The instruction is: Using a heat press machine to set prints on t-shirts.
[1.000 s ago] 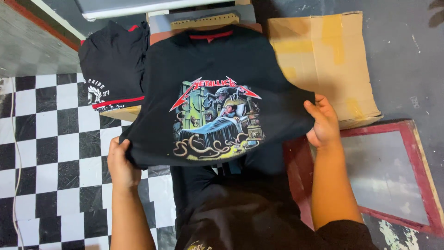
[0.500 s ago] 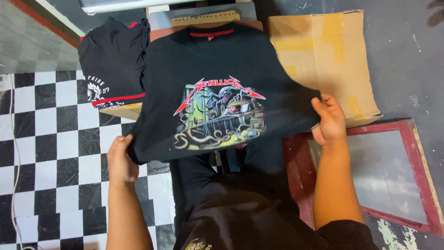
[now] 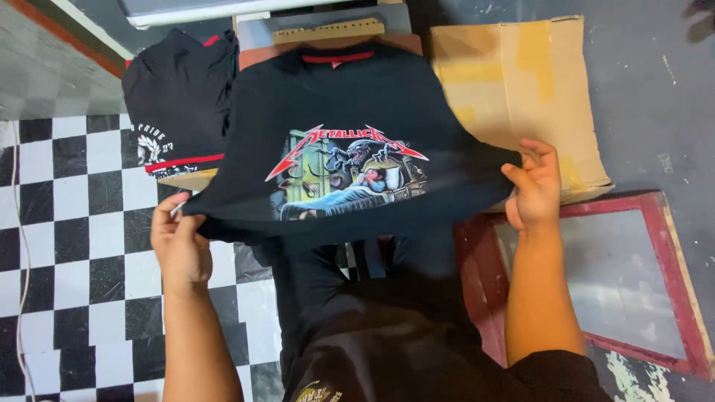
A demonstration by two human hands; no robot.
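Observation:
A black t-shirt (image 3: 339,104) with a colourful printed picture and a red-trimmed collar is stretched out in front of me. My left hand (image 3: 177,242) grips its lower left edge. My right hand (image 3: 532,186) pinches its lower right edge. The hem is lifted toward me, while the collar end rests on a board at the top. Below it my own black clothing fills the bottom middle.
A pile of black shirts (image 3: 175,112) with white print and red trim lies at the upper left. A flattened cardboard box (image 3: 521,74) sits to the right. A red-framed screen (image 3: 625,290) lies on the floor at lower right. Black-and-white checkered tiles (image 3: 67,223) cover the left.
Both hands have raised the shirt's lower edge higher and pulled it tauter. The printed picture now looks more foreshortened.

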